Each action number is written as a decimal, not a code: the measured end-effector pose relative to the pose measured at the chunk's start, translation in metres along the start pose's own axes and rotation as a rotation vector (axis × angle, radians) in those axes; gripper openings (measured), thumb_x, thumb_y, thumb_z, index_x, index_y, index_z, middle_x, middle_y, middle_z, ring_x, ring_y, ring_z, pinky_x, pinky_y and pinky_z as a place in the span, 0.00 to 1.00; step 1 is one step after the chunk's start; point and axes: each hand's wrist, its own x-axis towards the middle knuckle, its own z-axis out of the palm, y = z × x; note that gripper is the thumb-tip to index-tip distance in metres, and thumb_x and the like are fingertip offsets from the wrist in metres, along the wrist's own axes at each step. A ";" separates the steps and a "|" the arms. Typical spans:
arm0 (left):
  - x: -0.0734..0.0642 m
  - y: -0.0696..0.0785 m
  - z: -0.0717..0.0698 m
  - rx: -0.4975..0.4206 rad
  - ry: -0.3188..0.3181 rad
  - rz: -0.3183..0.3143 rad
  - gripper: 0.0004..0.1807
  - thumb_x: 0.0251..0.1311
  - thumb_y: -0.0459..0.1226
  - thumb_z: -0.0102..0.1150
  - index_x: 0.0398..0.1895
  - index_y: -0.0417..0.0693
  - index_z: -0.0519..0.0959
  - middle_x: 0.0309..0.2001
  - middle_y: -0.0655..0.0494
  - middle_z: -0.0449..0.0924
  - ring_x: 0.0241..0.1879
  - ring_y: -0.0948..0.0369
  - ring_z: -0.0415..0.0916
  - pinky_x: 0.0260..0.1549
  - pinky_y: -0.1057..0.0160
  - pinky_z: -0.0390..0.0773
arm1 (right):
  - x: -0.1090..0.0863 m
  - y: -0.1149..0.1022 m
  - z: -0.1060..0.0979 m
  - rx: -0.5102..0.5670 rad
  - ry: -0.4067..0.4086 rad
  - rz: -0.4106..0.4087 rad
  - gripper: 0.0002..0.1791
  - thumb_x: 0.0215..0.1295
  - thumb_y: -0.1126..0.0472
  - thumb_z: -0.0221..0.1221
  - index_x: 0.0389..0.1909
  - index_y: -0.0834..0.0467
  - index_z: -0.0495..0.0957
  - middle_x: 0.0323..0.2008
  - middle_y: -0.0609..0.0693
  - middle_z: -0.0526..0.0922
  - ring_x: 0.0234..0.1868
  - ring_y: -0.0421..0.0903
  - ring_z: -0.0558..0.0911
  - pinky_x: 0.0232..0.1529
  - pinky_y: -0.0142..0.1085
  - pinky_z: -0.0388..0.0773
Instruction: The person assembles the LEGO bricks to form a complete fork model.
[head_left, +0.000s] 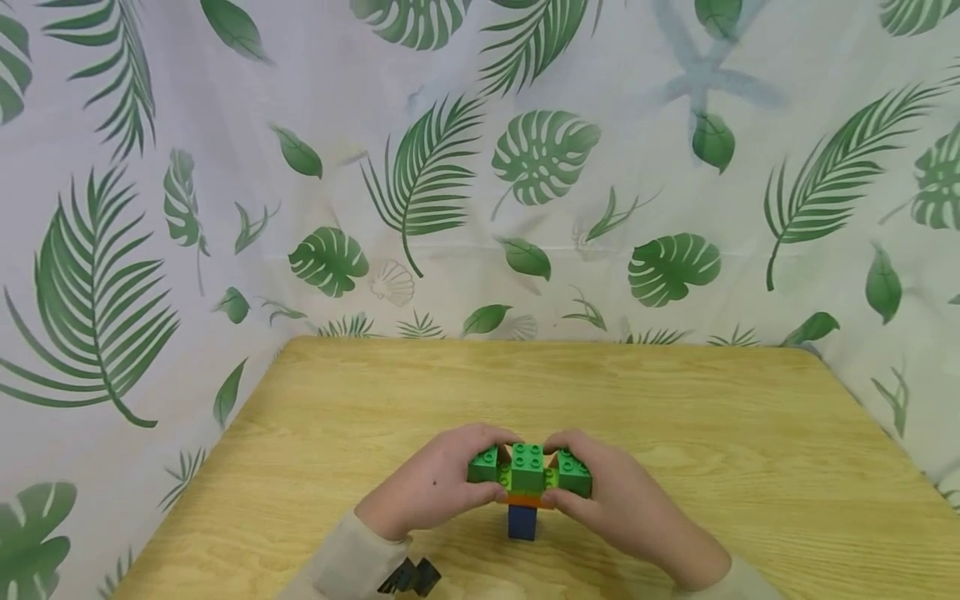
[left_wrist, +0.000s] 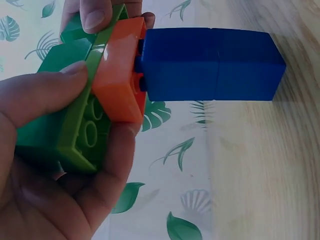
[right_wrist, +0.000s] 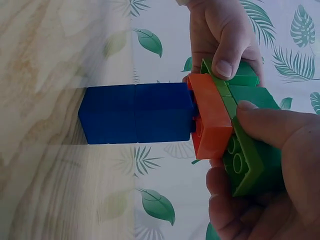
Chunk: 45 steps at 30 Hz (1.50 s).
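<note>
A toy building-brick model stands upright on the table between my hands. Two stacked blue bricks (left_wrist: 210,64) form its column, with an orange brick (left_wrist: 119,70) on top. Light green flat bricks (right_wrist: 245,150) lie across the orange one and stick out on both sides. Above them sit three green bricks: one in the middle (head_left: 528,473), one at the left end (head_left: 482,467) and one at the right end (head_left: 574,475). My left hand (head_left: 453,477) grips the left end, thumb on the near side. The right hand (head_left: 618,496) holds the right end likewise, fingers curled behind and beneath.
The model stands on a light wood-grain table (head_left: 360,400). A white cloth with green leaf prints (head_left: 465,275) hangs behind and beside it. Near the left sleeve (head_left: 352,558) is a small black device (head_left: 412,577) at the wrist.
</note>
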 end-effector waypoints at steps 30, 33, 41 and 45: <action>-0.005 -0.005 -0.002 -0.095 0.010 -0.100 0.24 0.63 0.37 0.70 0.60 0.63 0.78 0.52 0.67 0.78 0.47 0.65 0.78 0.46 0.63 0.79 | -0.001 -0.011 0.013 -0.120 0.058 -0.008 0.26 0.58 0.53 0.74 0.56 0.49 0.77 0.46 0.43 0.82 0.35 0.37 0.78 0.33 0.30 0.78; -0.004 -0.005 -0.002 -0.079 0.003 -0.099 0.23 0.63 0.37 0.70 0.60 0.64 0.78 0.51 0.68 0.78 0.47 0.66 0.77 0.46 0.63 0.79 | -0.001 -0.011 0.013 -0.106 0.058 -0.011 0.25 0.58 0.53 0.74 0.55 0.49 0.76 0.46 0.44 0.82 0.36 0.38 0.78 0.33 0.31 0.78; -0.003 -0.003 -0.002 -0.034 -0.018 -0.071 0.22 0.64 0.36 0.69 0.60 0.61 0.78 0.51 0.67 0.78 0.46 0.67 0.77 0.45 0.65 0.78 | -0.004 -0.008 0.016 -0.124 0.070 -0.070 0.26 0.59 0.55 0.74 0.55 0.52 0.75 0.49 0.48 0.81 0.37 0.38 0.79 0.33 0.30 0.78; -0.003 0.001 0.001 -0.003 -0.011 -0.070 0.23 0.64 0.37 0.69 0.60 0.59 0.77 0.51 0.67 0.78 0.47 0.68 0.76 0.46 0.66 0.78 | -0.003 -0.001 0.013 -0.070 0.056 -0.081 0.25 0.59 0.54 0.74 0.55 0.52 0.75 0.47 0.47 0.81 0.37 0.39 0.79 0.33 0.31 0.78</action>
